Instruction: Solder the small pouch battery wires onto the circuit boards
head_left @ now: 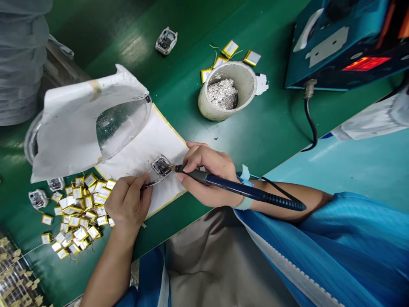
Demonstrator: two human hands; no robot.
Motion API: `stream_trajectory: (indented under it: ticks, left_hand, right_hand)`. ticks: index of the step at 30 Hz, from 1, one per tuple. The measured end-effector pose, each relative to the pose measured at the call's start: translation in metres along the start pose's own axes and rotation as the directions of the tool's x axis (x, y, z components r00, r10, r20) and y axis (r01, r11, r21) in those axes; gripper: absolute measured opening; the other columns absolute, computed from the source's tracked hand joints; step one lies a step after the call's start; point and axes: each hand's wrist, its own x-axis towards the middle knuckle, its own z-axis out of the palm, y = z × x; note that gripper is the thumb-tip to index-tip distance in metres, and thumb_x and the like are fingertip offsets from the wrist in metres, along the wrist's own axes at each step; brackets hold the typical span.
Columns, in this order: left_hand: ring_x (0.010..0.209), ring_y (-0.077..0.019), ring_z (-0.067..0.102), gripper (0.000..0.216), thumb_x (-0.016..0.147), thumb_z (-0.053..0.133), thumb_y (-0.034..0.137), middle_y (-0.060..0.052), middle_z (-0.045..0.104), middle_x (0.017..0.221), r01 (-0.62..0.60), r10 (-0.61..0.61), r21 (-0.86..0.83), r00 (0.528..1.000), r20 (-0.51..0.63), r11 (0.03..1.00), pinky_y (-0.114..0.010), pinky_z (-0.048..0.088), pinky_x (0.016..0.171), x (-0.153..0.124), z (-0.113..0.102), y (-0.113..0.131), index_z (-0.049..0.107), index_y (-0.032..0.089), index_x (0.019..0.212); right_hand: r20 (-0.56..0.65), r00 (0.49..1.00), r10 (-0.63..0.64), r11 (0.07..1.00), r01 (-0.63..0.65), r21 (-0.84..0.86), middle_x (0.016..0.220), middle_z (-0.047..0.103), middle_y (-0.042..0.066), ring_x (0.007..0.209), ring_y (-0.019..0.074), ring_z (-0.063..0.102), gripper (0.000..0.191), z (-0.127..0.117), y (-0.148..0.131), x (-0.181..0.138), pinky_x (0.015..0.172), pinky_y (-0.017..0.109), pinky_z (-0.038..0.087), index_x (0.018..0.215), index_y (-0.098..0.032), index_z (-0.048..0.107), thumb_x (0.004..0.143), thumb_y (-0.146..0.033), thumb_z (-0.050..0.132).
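My right hand (214, 172) is wrapped round the dark handle of a soldering iron (236, 186). The iron's tip touches a small circuit board in a pale, watch-like case (161, 166), which lies on a white sheet (171, 194). From the left, my left hand (129, 200) pinches a slim dark tool with a shiny tip that looks like tweezers (152, 183), just below the case. A thin wire shows between those fingers and the board. The rest of the tweezers is hidden in my palm.
Many small yellow-edged battery packs (78, 221) are heaped at left, near two more cases (37, 198). A clear-windowed cover (70, 115) leans over the sheet. Behind stands a cup of metallic shavings (206, 102). A blue soldering station (322, 47) with a cable is at right.
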Motion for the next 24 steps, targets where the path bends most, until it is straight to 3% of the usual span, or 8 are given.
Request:
stream_trajectory:
  ticks: [4,10,24]
  left_hand:
    - [0.078,-0.014,0.073,0.027,0.096,0.078,0.014,-0.004,0.077,0.094,0.032,-0.032,0.008,0.999,0.012,0.999,-0.025,0.055,0.069,-0.0013,-0.0006,0.0009,0.081,0.021,0.121]
    - [0.076,-0.0132,0.072,0.029,0.095,0.08,0.012,-0.003,0.076,0.093,-0.034,0.034,0.002,0.999,-0.005,0.999,-0.025,0.052,0.067,-0.0013,0.0012,-0.0029,0.08,0.021,0.122]
    - [0.078,-0.0129,0.072,0.032,0.095,0.077,0.011,-0.004,0.076,0.096,0.003,-0.003,-0.004,1.0,0.006,1.0,-0.024,0.053,0.068,-0.0004,0.0005,-0.0009,0.08,0.023,0.125]
  right_hand:
    - [-0.003,1.0,-0.008,1.0,0.008,0.003,0.067,0.064,-0.007,0.063,0.0177,0.067,0.025,0.0005,0.0008,-0.0015,0.096,0.047,0.059,0.089,-0.029,0.055,0.089,-0.018,0.077]
    - [0.016,1.0,-0.014,0.999,0.015,-0.043,0.072,0.068,-0.007,0.065,0.0173,0.069,0.024,0.0005,-0.0001,-0.0025,0.101,0.048,0.058,0.087,-0.028,0.055,0.088,-0.019,0.078]
    - [0.009,1.0,-0.01,0.999,0.01,-0.042,0.07,0.068,-0.006,0.063,0.0171,0.067,0.023,0.0003,-0.0005,-0.0022,0.098,0.049,0.061,0.086,-0.028,0.056,0.089,-0.02,0.077]
